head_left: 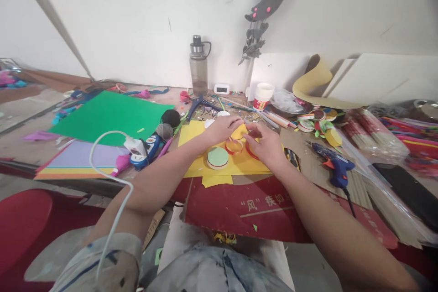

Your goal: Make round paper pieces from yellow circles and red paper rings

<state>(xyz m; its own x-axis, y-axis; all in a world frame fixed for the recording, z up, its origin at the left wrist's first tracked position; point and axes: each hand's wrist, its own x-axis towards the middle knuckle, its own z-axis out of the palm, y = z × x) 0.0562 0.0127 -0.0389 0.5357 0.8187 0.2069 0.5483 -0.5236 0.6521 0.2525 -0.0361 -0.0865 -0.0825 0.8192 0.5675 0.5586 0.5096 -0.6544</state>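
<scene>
Over the yellow paper sheets [193, 137], my left hand [222, 130] and my right hand [265, 141] meet at a small yellow paper piece [239, 132]. Both hands have bent fingers closed at its edges. Just below it stands a yellow and red paper ring [234, 146]. Another red-edged ring [251, 149] is partly covered by my right hand. Nearer to me, beside my left wrist, a round paper box with a pale green top [217, 158] rests on the yellow sheets. My fingers partly hide the piece between them.
A blue glue gun [333, 164] and a black phone [407, 194] lie to the right. A green sheet [112, 116] and a power strip [147, 153] with a white cable are at left. A bottle [199, 70] and paper cup [263, 96] stand at the back.
</scene>
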